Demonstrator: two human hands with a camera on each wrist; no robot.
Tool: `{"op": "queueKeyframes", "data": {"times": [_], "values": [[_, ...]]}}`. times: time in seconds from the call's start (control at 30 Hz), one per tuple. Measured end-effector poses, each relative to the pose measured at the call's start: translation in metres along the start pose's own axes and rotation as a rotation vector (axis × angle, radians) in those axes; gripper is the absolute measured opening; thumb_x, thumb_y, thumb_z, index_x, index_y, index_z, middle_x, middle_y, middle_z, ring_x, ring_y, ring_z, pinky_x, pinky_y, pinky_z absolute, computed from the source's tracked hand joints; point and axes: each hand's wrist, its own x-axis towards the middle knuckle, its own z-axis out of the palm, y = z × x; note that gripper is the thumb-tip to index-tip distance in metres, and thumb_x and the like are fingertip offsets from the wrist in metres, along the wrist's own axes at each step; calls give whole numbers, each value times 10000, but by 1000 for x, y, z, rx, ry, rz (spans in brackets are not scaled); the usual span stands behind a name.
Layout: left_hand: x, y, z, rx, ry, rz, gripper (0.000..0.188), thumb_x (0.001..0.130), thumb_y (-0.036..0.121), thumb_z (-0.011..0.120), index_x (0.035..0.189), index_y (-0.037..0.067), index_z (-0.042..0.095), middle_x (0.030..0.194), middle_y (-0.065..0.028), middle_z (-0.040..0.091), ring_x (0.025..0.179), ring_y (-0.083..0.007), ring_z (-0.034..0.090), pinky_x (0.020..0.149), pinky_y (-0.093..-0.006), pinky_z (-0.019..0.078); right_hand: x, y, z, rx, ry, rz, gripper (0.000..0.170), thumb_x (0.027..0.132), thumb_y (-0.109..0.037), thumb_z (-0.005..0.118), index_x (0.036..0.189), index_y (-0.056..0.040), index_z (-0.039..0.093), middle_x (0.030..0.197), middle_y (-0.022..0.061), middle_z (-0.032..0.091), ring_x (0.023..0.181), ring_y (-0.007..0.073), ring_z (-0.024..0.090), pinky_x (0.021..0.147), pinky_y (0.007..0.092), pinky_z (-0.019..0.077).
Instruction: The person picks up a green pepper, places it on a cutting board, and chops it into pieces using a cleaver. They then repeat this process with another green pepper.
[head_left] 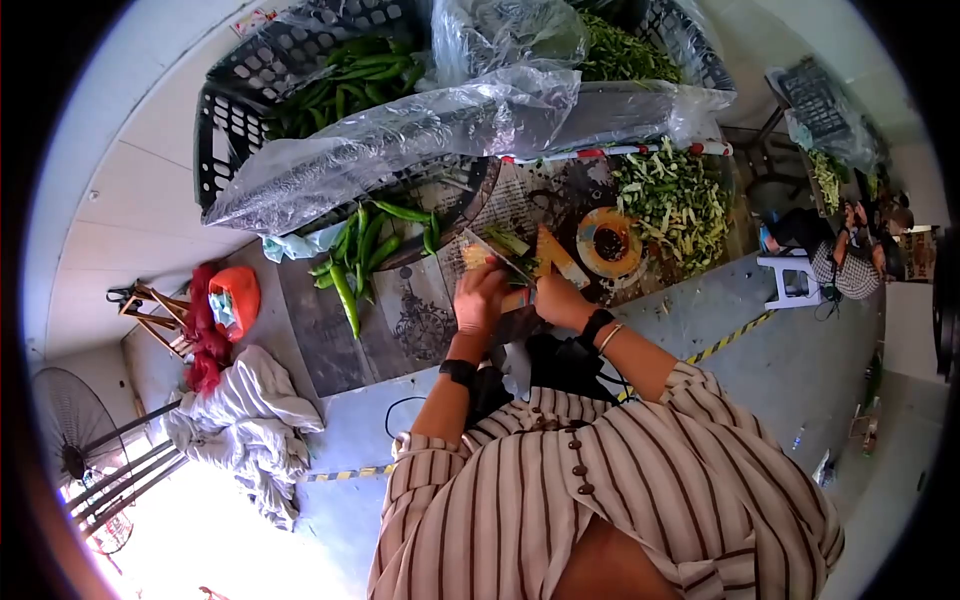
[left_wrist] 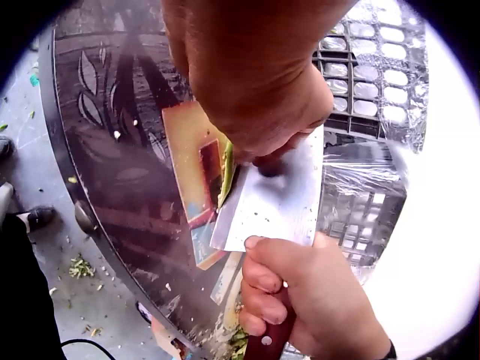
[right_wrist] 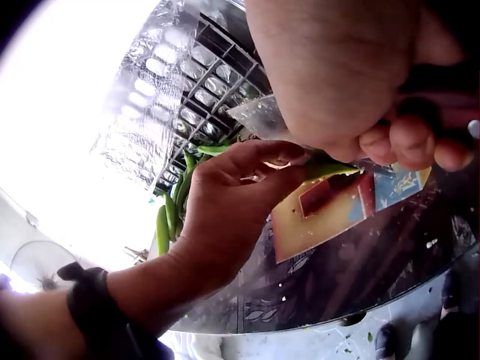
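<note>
My right hand grips the dark red handle of a cleaver, its thumb against the base of the wide blade. Between the fingertips of my left hand is a green pepper, pressed to the tabletop right beside the blade. The left fingers partly hide the pepper. In the head view, cut green pieces lie just beyond the blade. Whole green peppers sit in a loose heap left of my hands, and a large pile of chopped pepper spreads to the right.
Behind the work spot stands a black plastic crate draped with clear plastic, with whole and chopped peppers inside. An orange bag and a grey cloth are at the left. On the right, another person sits near a white stool.
</note>
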Motion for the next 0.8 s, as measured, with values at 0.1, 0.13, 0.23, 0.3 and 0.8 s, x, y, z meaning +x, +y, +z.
{"op": "queueKeyframes", "data": {"times": [0.1,0.13,0.23,0.3,0.8], "values": [[1,-6,-2,-24,2,-40,168,723,68,643,883,100,681,953,-58,638,864,-318,585,775,-410,478,1,-1,-1,-12,-30,20,291,847,-188,563,751,75,638,746,287,616,719,432,619,688,490,492],[2,-8,-2,-34,12,-45,155,723,66,641,871,96,678,944,-62,635,866,-316,585,769,-408,480,2,-1,0,-12,-31,19,291,847,-188,563,751,75,638,746,287,616,719,432,619,688,490,492],[3,-11,2,-34,-13,-97,122,727,58,632,840,84,668,927,-72,629,864,-318,583,756,-406,484,1,1,1,12,-34,-4,291,842,-187,564,743,77,637,736,291,611,715,436,619,682,491,493],[3,-13,2,-56,-23,-108,112,726,53,627,829,78,661,916,-76,627,860,-318,584,751,-405,487,1,0,3,14,1,29,171,771,-72,557,772,79,636,761,308,610,742,457,613,693,499,494],[1,-13,2,-105,5,-120,98,711,45,608,797,79,641,868,-67,611,869,-305,588,728,-390,500,2,-7,-16,-12,1,27,220,792,-134,573,737,73,625,754,283,617,742,432,621,686,478,501]]}}
